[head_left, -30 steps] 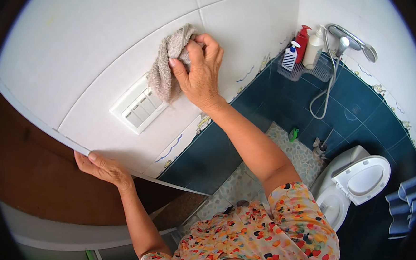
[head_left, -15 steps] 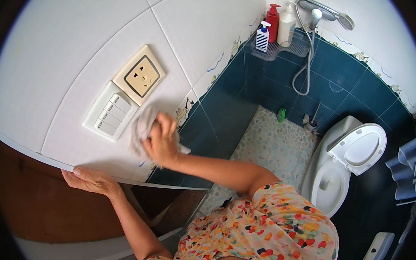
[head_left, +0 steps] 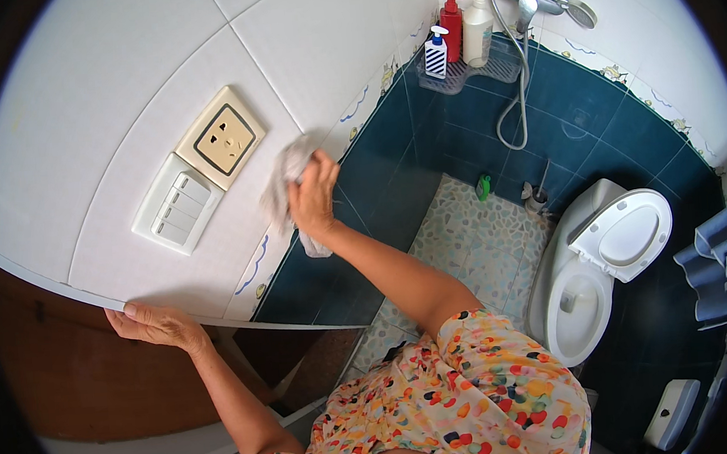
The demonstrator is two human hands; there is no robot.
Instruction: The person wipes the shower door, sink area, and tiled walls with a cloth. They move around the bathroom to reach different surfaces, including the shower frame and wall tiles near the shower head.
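A crumpled light grey cloth (head_left: 281, 182) is pressed flat on the white tiled wall (head_left: 162, 69), over the patterned border tiles. My right hand (head_left: 315, 198) is closed on the cloth, its fingers bent over it, and part of the cloth hangs below the palm onto the dark teal tiles. At the lower left, my left hand (head_left: 160, 326) grips the wall's edge (head_left: 57, 284), thumb on the tile side and fingers around the far side. Between the two hands and above them are a white switch panel (head_left: 177, 207) and a cream wall socket (head_left: 223, 139).
A corner shelf (head_left: 475, 72) holds several pump bottles (head_left: 478, 33) beside a hand shower (head_left: 571, 10) and hose. Below stand a green bottle (head_left: 483, 187), a toilet brush (head_left: 535, 196) and a toilet (head_left: 579, 314) with its lid up. Blue folded fabric (head_left: 714, 268) hangs at right.
My right hand has moved the cloth right and slightly up along the wall, away from the switch panel. My left hand keeps its hold on the edge. The view has shifted slightly.
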